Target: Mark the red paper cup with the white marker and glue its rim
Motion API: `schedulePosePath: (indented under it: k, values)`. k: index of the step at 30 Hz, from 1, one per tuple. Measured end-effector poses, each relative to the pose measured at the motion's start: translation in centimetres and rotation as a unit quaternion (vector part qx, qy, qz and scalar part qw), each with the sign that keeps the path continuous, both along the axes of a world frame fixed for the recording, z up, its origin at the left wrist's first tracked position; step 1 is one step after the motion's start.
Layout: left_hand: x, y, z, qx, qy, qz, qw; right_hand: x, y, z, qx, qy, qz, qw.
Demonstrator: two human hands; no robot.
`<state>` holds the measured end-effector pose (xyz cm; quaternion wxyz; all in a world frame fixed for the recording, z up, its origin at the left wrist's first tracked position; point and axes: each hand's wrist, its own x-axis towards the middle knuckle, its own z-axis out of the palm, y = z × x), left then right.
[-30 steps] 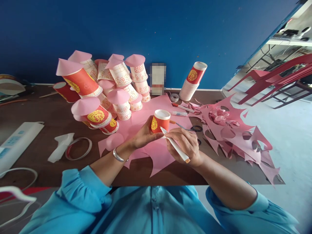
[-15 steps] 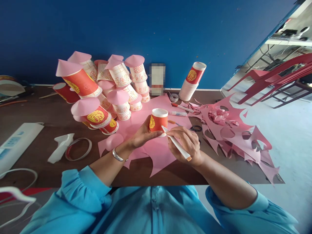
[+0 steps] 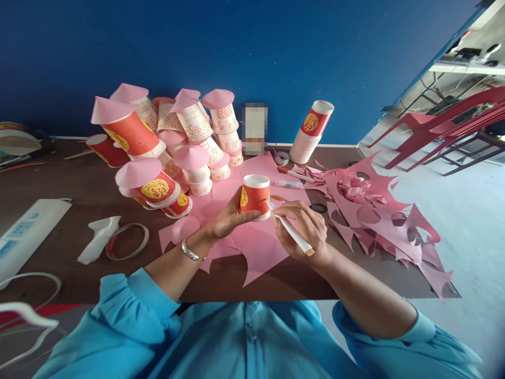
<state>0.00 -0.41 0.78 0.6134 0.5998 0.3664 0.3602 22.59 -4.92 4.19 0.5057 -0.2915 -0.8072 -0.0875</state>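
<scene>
My left hand (image 3: 231, 218) is wrapped around a red and white paper cup (image 3: 255, 200) with a yellow emblem, its white rim facing up. The thumb lies across the lower front of the cup. Between the fingers of my right hand (image 3: 305, 226) is a white marker (image 3: 294, 236) with an orange end. Its tip is at the right side of the cup; whether it touches the surface I cannot tell. Pink paper sheets (image 3: 256, 252) spread out beneath both hands.
Several paper-cup towers with pink cone roofs (image 3: 148, 173) stand at the left. A cup stack (image 3: 305, 142) is near the blue wall. Pink offcuts (image 3: 382, 221) cover the right side. A tape roll (image 3: 127, 242), black scissors handles (image 3: 317, 208) and a glue tube (image 3: 288, 184) lie about.
The cup has moved slightly left and up in my left hand. My right hand has drawn a little to the right with the marker.
</scene>
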Motion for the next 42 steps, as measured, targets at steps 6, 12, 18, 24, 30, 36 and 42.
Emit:
schedulePosePath:
  k: [6, 12, 18, 24, 30, 36, 42]
  values:
    - [-0.1, 0.2, 0.0, -0.011, -0.015, -0.003, 1.000, 0.0, 0.0, 0.1, -0.006, 0.007, 0.003, 1.000]
    - [-0.1, 0.3, -0.2, -0.004, -0.013, -0.008, 1.000, 0.0, 0.0, 0.1, -0.009, 0.016, 0.005, 1.000]
    - [-0.2, 0.0, -0.1, 0.024, 0.010, -0.001, 1.000, 0.2, -0.3, -0.3, 0.017, 0.008, 0.015, 1.000]
    - [0.0, -0.1, 0.3, 0.054, 0.035, -0.001, 0.998, -0.1, -0.3, -0.1, 0.032, -0.020, 0.001, 0.999]
    - [0.0, 0.0, 0.1, 0.042, 0.038, -0.004, 0.998, -0.3, -0.2, -0.1, 0.032, -0.021, 0.010, 0.999]
    - [0.2, -0.1, 0.4, 0.031, 0.033, -0.006, 0.999, -0.3, -0.2, -0.2, 0.032, -0.020, 0.012, 0.999]
    - [0.3, -0.2, 0.8, 0.022, 0.035, -0.006, 0.999, -0.4, -0.2, -0.1, 0.026, -0.023, 0.013, 0.999]
